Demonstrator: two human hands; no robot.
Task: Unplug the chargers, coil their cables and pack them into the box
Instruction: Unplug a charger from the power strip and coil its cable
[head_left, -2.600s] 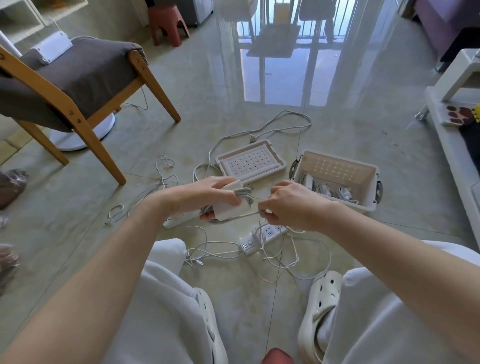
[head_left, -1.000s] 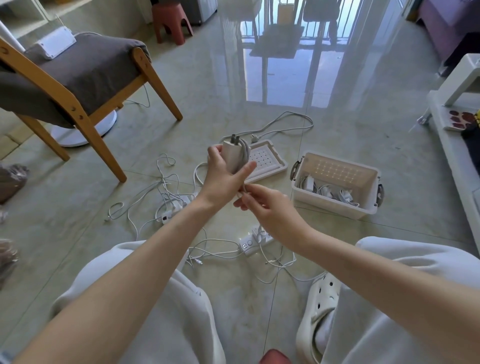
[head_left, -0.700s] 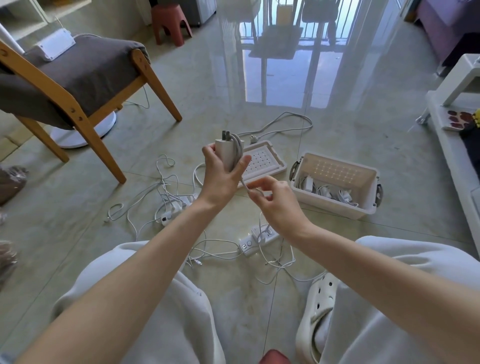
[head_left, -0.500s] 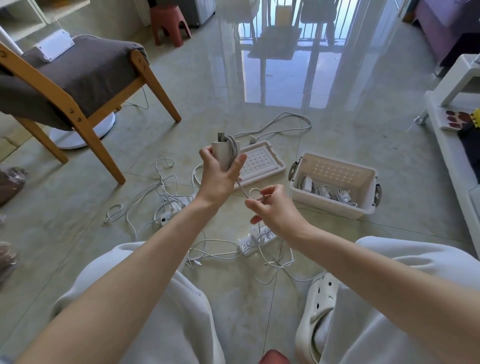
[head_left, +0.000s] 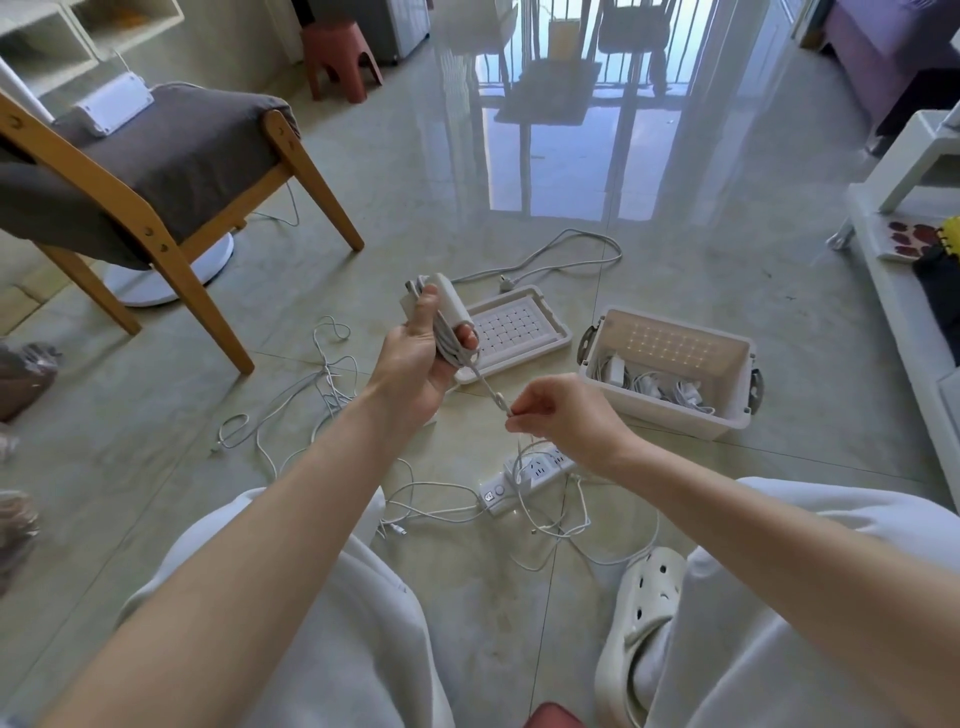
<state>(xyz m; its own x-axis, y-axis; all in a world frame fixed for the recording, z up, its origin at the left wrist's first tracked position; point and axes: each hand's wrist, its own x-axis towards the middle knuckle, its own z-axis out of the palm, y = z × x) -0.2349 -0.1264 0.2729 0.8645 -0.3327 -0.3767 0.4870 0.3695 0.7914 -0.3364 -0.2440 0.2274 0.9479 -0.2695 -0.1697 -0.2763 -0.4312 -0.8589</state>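
White plastic charger (head_left: 448, 301) is standing upright in the left hand (head_left: 413, 364), left of the box (head_left: 670, 418). The fingers and thumb are curling round the brick and the turns of cable already wound on it. The right hand (head_left: 569, 415) is pinching the cable's free tail (head_left: 488, 387) between thumb and fingertips, in front of the box's left corner.

The brick is looking light, rigid and smooth, so gripping its flat sides with a thumb pressing over the turns seems best. The thin cable is looking soft and springy, likely to slacken if let go, and is best taken near its end.

The box is sitting open, its lid (head_left: 514, 332) lying flat just to its left. Inside, several packed chargers (head_left: 618, 369) with bundled cables are crowding along the near wall, and room seems to be remaining behind them. In front of the box a power strip (head_left: 530, 475) is lying, with loose cables (head_left: 332, 387) spreading further left. Whether anything is plugged in I cannot tell.
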